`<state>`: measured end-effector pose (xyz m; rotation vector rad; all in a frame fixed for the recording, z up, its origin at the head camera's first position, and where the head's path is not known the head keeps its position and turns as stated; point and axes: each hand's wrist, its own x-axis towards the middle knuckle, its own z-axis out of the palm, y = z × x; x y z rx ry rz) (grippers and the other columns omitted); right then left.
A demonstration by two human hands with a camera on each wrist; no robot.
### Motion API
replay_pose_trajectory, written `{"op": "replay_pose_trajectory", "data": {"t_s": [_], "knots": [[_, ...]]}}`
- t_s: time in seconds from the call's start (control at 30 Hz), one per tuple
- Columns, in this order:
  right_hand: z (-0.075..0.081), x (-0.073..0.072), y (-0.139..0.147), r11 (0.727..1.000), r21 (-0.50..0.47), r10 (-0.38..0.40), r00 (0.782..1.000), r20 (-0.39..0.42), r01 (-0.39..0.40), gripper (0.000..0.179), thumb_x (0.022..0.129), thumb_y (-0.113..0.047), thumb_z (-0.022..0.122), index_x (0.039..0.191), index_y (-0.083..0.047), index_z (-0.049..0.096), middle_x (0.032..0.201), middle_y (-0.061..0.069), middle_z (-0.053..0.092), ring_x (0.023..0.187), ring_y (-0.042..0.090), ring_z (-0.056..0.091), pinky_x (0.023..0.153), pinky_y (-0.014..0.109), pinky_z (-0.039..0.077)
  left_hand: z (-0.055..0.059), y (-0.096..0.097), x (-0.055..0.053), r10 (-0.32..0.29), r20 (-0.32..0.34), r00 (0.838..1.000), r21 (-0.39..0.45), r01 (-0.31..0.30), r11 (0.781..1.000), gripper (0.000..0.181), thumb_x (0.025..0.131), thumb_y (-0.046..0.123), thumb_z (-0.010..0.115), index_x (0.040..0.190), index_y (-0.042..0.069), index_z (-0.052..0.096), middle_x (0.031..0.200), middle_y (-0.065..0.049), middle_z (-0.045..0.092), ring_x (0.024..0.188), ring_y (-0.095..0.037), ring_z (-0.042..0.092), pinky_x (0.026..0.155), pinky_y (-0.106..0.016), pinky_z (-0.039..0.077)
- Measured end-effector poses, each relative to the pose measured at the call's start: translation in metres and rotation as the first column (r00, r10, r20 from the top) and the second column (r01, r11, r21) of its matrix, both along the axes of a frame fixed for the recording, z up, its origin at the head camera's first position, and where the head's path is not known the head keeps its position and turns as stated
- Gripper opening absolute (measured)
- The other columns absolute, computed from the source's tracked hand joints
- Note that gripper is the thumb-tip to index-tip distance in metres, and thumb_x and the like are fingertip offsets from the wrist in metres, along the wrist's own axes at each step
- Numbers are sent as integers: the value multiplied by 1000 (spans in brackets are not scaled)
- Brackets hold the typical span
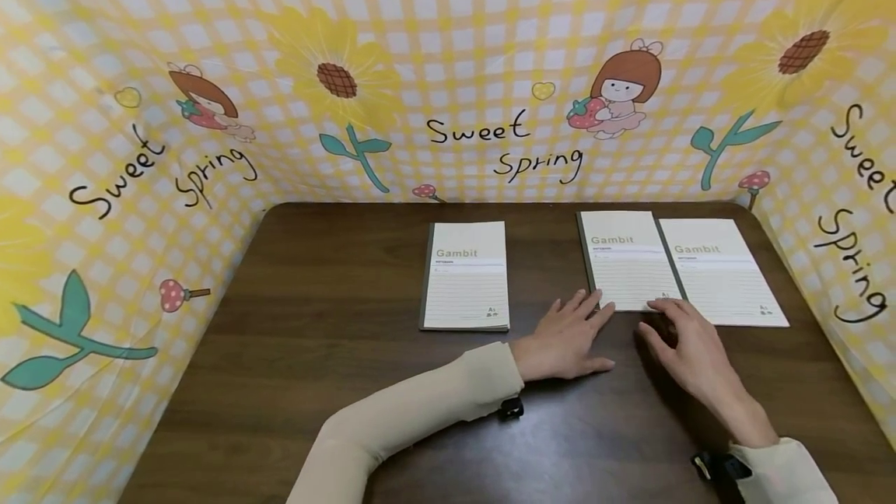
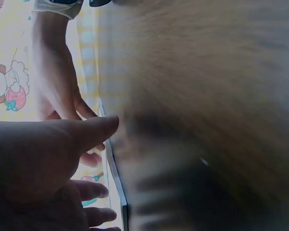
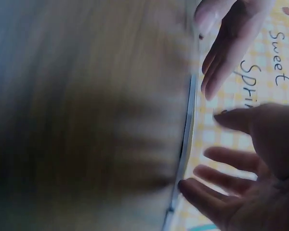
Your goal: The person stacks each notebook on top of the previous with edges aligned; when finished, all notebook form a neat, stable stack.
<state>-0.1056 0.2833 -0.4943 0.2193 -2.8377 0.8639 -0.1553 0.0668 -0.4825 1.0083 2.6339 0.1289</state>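
Observation:
A white notebook with a dark spine and the word Gambit (image 1: 623, 251) lies face up right of centre. My left hand (image 1: 567, 337) reaches across with its fingers spread, the fingertips right at that notebook's lower left corner. At its lower right corner is my right hand (image 1: 689, 348), fingers loosely bent and thumb apart. A matching right-hand notebook (image 1: 731, 278) lies close against its right side. A third, left-hand notebook (image 1: 467, 278) sits apart to the left. In the right wrist view, my right hand's fingertips (image 3: 185, 185) are at a notebook's thin edge (image 3: 188, 120).
The dark brown wooden table (image 1: 294, 317) has rounded far corners. A yellow checked cloth (image 1: 476, 61) with flowers and lettering hangs along its back and both sides. Each wrist wears a black strapped device (image 1: 512, 408) near the cream sleeve.

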Motion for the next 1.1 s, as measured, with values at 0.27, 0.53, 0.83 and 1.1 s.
{"op": "replay_pose_trajectory", "data": {"t_s": [0.27,0.53,0.83,1.1], "knots": [[0,4,9,988,89,91,951,295,-123,83,108,-51,50,161,9,28,169,34,19,156,55,17,117,74,25,-2,9,-2,-46,2,999,-47,46,998,86,99,68,53,168,27,21,178,3,10,165,-16,14,130,-43,29],[3,5,9,985,101,102,938,331,-142,85,107,-54,52,162,6,27,170,32,20,155,56,20,116,74,26,7,5,-6,-124,-14,992,-50,123,991,80,101,61,57,165,21,33,175,-4,23,162,-20,25,126,-42,36],[1,19,-7,976,148,108,942,317,-162,88,104,-56,54,163,2,26,171,29,21,155,54,22,116,73,27,8,-13,1,-154,-26,988,-62,152,986,77,102,59,57,165,20,33,175,-5,23,162,-20,25,126,-42,37],[-4,44,-29,966,201,98,950,296,-163,86,102,-60,56,165,-8,30,171,20,27,156,54,22,112,80,27,4,-43,28,-168,-16,986,-25,168,985,81,102,57,57,166,17,29,176,-9,19,163,-24,23,127,-41,36]]}}
